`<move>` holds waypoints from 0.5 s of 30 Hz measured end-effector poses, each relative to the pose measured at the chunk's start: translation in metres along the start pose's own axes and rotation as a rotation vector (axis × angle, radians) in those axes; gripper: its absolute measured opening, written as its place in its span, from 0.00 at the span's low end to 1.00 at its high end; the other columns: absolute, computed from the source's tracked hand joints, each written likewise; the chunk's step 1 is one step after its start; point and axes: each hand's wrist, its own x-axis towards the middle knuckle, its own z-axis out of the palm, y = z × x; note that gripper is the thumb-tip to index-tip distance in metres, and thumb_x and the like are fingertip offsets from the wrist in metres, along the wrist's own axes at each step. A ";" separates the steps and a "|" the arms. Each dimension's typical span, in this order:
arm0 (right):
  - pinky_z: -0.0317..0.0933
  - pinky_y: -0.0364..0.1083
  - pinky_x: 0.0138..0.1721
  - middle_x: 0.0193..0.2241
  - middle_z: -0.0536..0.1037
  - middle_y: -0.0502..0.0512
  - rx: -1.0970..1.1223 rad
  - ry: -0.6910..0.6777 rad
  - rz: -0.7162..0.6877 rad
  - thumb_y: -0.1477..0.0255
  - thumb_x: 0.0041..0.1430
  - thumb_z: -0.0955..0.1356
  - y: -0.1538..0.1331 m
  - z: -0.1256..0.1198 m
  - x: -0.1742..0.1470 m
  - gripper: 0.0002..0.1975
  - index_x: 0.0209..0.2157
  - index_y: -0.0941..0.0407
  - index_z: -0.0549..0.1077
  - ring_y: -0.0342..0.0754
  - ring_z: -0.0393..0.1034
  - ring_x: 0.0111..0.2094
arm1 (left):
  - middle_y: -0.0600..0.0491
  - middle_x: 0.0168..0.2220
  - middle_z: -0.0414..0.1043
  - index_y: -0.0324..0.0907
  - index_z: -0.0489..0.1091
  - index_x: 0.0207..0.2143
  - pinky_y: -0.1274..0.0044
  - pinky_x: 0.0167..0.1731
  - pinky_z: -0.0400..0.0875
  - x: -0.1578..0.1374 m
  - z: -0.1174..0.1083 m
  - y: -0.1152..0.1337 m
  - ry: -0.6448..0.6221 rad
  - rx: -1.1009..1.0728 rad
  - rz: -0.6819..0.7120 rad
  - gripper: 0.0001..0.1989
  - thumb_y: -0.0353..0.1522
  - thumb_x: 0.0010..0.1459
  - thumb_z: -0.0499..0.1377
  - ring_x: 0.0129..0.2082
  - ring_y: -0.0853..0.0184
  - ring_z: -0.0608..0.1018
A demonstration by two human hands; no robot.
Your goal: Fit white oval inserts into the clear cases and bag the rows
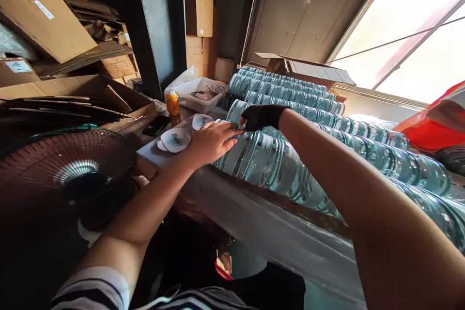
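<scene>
Clear glass jars (267, 160) lie on their sides in long rows on the table. My left hand (214, 140) is bare and stretched over the near end of the front row, its fingers extended towards my other hand. A black glove with bare fingertips covers my right hand (264, 117). Its fingers bend down around the glass at the end of that row; the exact grip is partly hidden. Beside my left wrist are round white labels with dark lettering, one pile (176, 140) nearer and another (202, 121) partly behind my fingers.
A white plastic basket (203, 101) holds small items behind the labels. Near it are an orange bottle (172, 103) and a black phone (156, 126). A large fan (72, 169) stands at left, below cardboard boxes (47, 24). An open carton (316, 72) sits behind the jars.
</scene>
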 end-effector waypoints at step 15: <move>0.63 0.43 0.40 0.40 0.84 0.58 -0.057 0.430 0.071 0.79 0.55 0.66 -0.042 0.010 -0.041 0.15 0.42 0.60 0.81 0.52 0.78 0.43 | 0.47 0.59 0.74 0.41 0.71 0.56 0.63 0.59 0.65 -0.002 0.000 0.010 0.027 0.062 -0.084 0.16 0.32 0.70 0.52 0.57 0.57 0.76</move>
